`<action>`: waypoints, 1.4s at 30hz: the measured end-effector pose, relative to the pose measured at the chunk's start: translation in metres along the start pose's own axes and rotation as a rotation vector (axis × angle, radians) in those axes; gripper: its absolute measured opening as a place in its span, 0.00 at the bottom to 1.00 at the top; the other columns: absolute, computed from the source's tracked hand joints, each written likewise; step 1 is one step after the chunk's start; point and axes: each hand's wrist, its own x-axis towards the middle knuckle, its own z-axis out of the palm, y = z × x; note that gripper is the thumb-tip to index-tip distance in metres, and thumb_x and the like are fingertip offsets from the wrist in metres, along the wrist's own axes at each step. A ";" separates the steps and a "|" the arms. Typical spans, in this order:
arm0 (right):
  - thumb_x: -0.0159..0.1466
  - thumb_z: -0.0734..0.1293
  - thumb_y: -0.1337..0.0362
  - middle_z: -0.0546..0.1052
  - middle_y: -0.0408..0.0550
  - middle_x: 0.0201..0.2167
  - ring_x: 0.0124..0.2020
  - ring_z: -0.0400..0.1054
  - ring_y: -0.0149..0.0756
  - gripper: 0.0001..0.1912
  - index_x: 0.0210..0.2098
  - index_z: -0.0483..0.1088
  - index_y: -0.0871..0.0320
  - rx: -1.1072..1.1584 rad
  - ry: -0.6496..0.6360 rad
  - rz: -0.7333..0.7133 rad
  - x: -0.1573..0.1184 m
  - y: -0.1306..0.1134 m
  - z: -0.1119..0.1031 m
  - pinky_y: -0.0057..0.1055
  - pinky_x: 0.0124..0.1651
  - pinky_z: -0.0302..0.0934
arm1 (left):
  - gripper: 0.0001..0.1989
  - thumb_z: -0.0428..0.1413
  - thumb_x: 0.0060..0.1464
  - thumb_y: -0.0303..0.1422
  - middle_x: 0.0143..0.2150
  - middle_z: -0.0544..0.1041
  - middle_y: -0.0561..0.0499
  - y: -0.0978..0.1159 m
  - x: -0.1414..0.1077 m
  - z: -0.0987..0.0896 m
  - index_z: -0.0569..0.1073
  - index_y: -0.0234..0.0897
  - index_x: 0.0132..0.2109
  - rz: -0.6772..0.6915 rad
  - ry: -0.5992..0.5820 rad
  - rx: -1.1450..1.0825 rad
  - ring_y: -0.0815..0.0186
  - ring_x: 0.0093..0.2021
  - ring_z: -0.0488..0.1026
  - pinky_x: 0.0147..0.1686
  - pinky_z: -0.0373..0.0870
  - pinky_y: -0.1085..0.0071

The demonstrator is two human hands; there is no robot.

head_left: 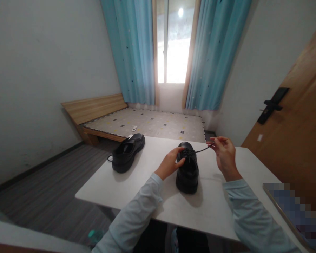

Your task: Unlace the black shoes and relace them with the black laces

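Observation:
A black lace-up shoe (187, 179) stands on the white table (152, 189) in front of me, its heel towards me. My left hand (171, 162) rests against the shoe's left side, thumb and fingers at the lacing and the opening; what its fingertips hold, if anything, is hard to make out. To the right of the shoe, my right hand (223, 154) pinches the end of a black shoelace (203, 150), which stretches from the shoe's lacing. A second black shoe (127, 154) stands apart on the table's left, a lace loop showing beside it.
Behind the table is a bed (155, 123) with a patterned mattress and a small white remote-like object (134, 128). A wooden door (292, 140) with a black handle stands at right. A blurred-out framed panel (292, 211) lies near the table's right edge. A green-capped bottle (93, 234) is low at left.

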 end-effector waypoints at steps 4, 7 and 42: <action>0.49 0.71 0.61 0.75 0.43 0.33 0.32 0.71 0.34 0.15 0.34 0.66 0.55 -0.267 0.004 -0.063 0.001 0.008 -0.003 0.35 0.37 0.64 | 0.19 0.53 0.54 0.30 0.52 0.70 0.46 0.002 0.001 -0.001 0.66 0.40 0.54 0.077 -0.017 0.014 0.62 0.53 0.68 0.54 0.66 0.61; 0.50 0.70 0.58 0.75 0.47 0.32 0.36 0.69 0.39 0.12 0.31 0.69 0.57 -0.518 -0.107 -0.062 -0.001 0.012 -0.005 0.41 0.42 0.62 | 0.16 0.53 0.55 0.29 0.53 0.69 0.46 0.003 0.002 -0.001 0.70 0.41 0.51 0.118 -0.006 0.036 0.61 0.55 0.66 0.57 0.63 0.60; 0.48 0.60 0.67 0.69 0.46 0.33 0.38 0.63 0.39 0.02 0.22 0.59 0.56 -0.409 -0.686 0.022 -0.023 0.012 0.011 0.35 0.40 0.60 | 0.12 0.54 0.52 0.27 0.45 0.72 0.47 0.008 0.005 0.002 0.72 0.40 0.45 0.065 -0.015 -0.012 0.62 0.49 0.69 0.51 0.67 0.62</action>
